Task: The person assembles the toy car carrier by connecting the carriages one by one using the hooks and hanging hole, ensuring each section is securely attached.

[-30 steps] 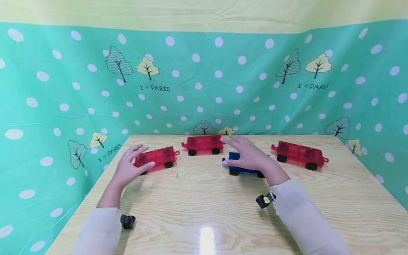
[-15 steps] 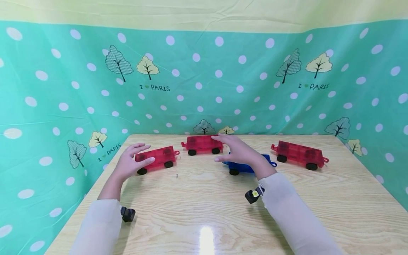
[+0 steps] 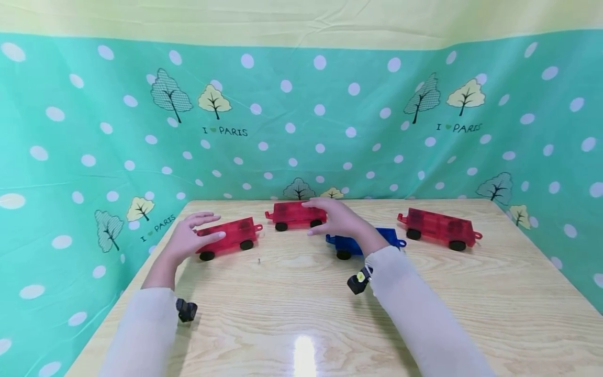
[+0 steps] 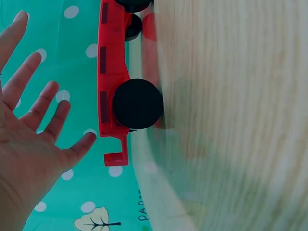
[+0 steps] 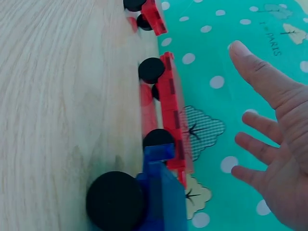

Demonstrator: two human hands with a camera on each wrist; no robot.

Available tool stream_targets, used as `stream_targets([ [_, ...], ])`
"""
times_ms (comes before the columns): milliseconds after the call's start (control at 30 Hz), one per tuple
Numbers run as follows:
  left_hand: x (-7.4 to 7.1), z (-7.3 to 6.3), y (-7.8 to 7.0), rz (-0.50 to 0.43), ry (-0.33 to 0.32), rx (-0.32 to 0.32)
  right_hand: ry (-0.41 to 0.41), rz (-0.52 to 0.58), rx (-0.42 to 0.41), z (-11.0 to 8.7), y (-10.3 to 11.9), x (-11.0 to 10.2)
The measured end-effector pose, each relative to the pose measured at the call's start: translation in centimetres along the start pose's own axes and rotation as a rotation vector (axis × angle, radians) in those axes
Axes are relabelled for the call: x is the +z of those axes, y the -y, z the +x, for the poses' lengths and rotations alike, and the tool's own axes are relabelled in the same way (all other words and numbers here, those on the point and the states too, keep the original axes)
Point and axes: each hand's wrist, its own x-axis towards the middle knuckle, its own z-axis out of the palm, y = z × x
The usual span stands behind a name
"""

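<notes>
My left hand (image 3: 186, 239) hovers by the left end of a red toy train car (image 3: 233, 235), fingers spread. The left wrist view shows a gap between those fingers and the car's hooked end (image 4: 115, 158). Above a blue toy train car (image 3: 349, 245) my right hand (image 3: 340, 217) reaches across, overlapping the right end of the middle red car (image 3: 288, 213) in the head view. Its fingers are spread, and nothing lies in its grasp. The right wrist view has the blue car (image 5: 163, 197) below the hand, in front of the middle red car (image 5: 169, 91). Part of the blue car is hidden by the forearm.
Another red car (image 3: 438, 228) stands at the right on the wooden table (image 3: 264, 314). A tiny dark speck (image 3: 258, 261) lies near the left car. Behind rises a green dotted curtain (image 3: 264, 125) along the table's back and sides.
My right hand has moved left, from over the blue car to the middle red car's right end, uncovering more of the blue car. My left hand has barely shifted. The cars stay put.
</notes>
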Motion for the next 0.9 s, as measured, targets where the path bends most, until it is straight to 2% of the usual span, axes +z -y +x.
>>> stream_targets([
  [400,0.2,0.4,0.0,-0.029,0.03,-0.007,-0.041,0.118,0.092,2.2,-0.8,1.2],
  [600,0.6,1.0,0.2,-0.014,0.025,0.012,-0.037,0.175,0.104,3.0,-0.8,1.5],
  [900,1.1,1.8,0.7,0.003,0.037,0.004,-0.051,0.237,0.127,4.4,-1.6,2.7],
])
